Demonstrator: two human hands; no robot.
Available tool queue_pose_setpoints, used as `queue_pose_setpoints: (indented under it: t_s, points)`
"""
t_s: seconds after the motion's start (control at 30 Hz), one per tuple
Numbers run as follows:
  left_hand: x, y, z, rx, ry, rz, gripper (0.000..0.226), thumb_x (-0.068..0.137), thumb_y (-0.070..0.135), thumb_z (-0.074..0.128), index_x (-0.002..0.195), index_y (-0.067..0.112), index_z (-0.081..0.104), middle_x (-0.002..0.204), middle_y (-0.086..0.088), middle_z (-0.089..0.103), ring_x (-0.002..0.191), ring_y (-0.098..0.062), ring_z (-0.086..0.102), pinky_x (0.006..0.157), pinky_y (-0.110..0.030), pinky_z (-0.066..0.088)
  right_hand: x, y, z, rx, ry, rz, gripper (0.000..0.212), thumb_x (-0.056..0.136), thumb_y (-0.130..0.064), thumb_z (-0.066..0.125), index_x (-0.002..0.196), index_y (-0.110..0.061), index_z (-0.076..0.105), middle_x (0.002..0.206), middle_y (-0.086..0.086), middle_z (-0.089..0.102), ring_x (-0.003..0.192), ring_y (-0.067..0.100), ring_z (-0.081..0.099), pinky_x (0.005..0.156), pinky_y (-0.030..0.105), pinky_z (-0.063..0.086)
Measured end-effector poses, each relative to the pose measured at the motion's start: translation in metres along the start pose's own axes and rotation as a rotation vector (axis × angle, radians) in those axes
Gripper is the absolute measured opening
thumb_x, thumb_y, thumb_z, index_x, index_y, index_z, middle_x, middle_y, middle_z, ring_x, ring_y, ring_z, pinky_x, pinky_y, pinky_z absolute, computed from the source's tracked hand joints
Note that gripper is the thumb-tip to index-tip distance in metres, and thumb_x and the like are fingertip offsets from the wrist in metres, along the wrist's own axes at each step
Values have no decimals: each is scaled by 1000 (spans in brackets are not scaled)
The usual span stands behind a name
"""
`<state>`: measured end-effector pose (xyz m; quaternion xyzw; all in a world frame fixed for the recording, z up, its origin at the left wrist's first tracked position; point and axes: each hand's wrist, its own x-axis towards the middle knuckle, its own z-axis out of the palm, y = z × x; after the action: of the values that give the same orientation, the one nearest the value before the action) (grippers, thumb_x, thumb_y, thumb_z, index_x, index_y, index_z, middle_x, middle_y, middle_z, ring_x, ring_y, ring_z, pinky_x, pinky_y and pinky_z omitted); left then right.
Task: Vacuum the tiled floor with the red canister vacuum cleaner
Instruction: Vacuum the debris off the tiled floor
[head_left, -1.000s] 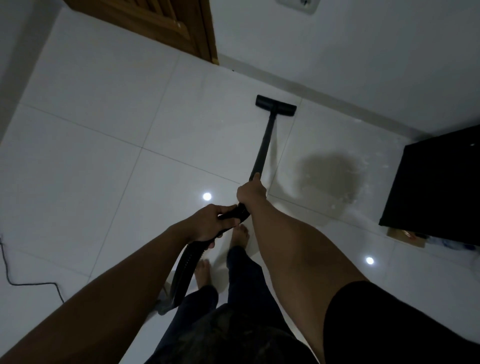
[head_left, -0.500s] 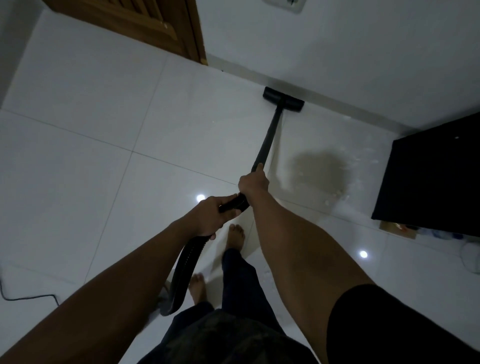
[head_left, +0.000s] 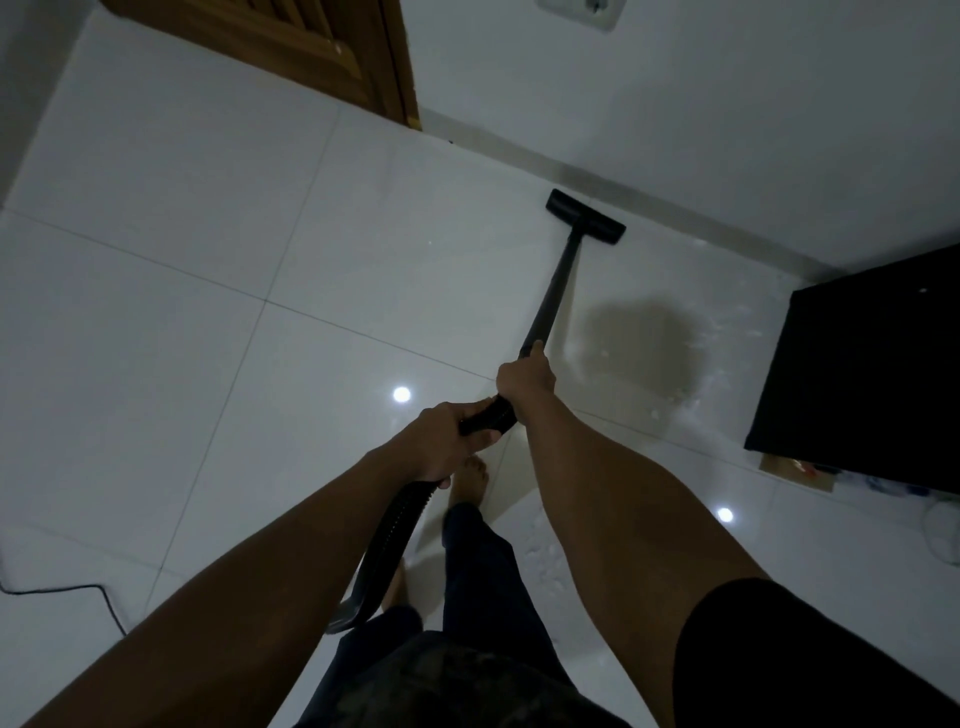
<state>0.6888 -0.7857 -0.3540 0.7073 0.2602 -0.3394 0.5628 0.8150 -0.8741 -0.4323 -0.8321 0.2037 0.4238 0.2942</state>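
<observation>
Standing barefoot on the tiled floor (head_left: 182, 322), you face a corner where the pale wall (head_left: 727, 130) meets the glossy white tiles along a grey skirting (head_left: 519, 161). A black cabinet (head_left: 872, 374) fills the right side, and a wooden door (head_left: 291, 47) sits at the top left.

The red canister itself is out of view; only its black working end shows. The wand (head_left: 553, 291) runs forward and a little right from your hands, and the ribbed hose (head_left: 387, 551) drops from your grip past your left leg. The floor nozzle (head_left: 585, 215) lies flat on the tile, just beside the skirting.

Your right hand (head_left: 524, 376) wraps the top of the wand, with one finger laid straight along the tube. Your left hand (head_left: 441, 441) sits just behind it, fingers curled round the ribbed handle end. A thin power cord (head_left: 78, 590) trails across the lower left tiles.

As for progress, you look to be mid-job. White specks (head_left: 722, 332) lie scattered on the tile between the wand and the cabinet, around a dull brownish patch (head_left: 644, 348) that could be stain or shadow, and more lie near your feet. That stretch is left to do. The tiles to the left show no visible debris, but whether you have vacuumed them cannot be told.
</observation>
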Motion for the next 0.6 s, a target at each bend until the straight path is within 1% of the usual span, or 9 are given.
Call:
queue_pose_setpoints:
  t_s: [0.13,0.2,0.23,0.27,0.37,0.43,0.5,0.53,0.6]
  points:
    - [16,10,-3,13,36,48,55,97,41,62,148,37,42,58,7,58,39,-8,54,41,-22,48,14,-12,-10,10,11,-54,79,90,-9,47,157,-30,9,130,13,54,71,16,50,56,28,46]
    - [20,12,-5,17,34,67,53,96,42,63,145,38,45,51,14,57,38,-7,55,40,-22,47,14,-14,-14,16,28,-81,77,91,-11,47,157,-28,11,132,12,54,82,19,56,64,31,50]
    - [18,12,-5,21,26,69,52,96,42,63,145,37,46,49,14,57,37,-8,54,40,-22,48,11,-12,-14,18,32,-86,76,91,-12,47,157,-28,12,133,12,54,89,22,58,69,32,52]
    - [14,9,-4,27,16,67,52,96,42,62,145,36,46,50,12,57,37,-8,54,40,-22,48,7,-9,-12,26,35,-88,76,91,-12,47,156,-29,13,133,12,54,91,22,58,70,32,53]
    - [-7,-2,2,58,0,50,53,97,42,62,147,37,45,59,2,57,38,-10,53,44,-26,52,-12,9,-4,63,43,-104,72,95,-20,50,156,-31,14,133,10,54,76,15,52,58,26,46]
    - [-18,-10,6,76,-10,44,53,97,41,61,147,38,43,61,1,56,38,-9,53,45,-27,52,-22,19,2,81,49,-119,68,98,-30,50,156,-31,15,135,10,54,78,14,51,61,26,45]
    - [-37,-20,13,103,-24,45,54,98,41,60,148,39,42,63,0,57,37,-9,53,45,-27,52,-40,35,9,102,56,-125,65,100,-36,49,156,-31,16,134,8,56,75,12,54,59,23,46]
    - [-47,-27,17,116,-31,45,54,98,41,59,148,39,41,64,-1,57,37,-9,54,45,-26,51,-51,44,13,109,60,-132,64,100,-39,48,156,-31,17,134,8,56,80,14,58,63,24,48]
    - [-72,-44,26,134,-34,55,53,99,40,59,149,37,42,66,-1,58,36,-7,53,44,-24,50,-76,64,23,115,74,-157,62,101,-43,45,156,-30,19,136,8,55,106,25,60,78,30,49]
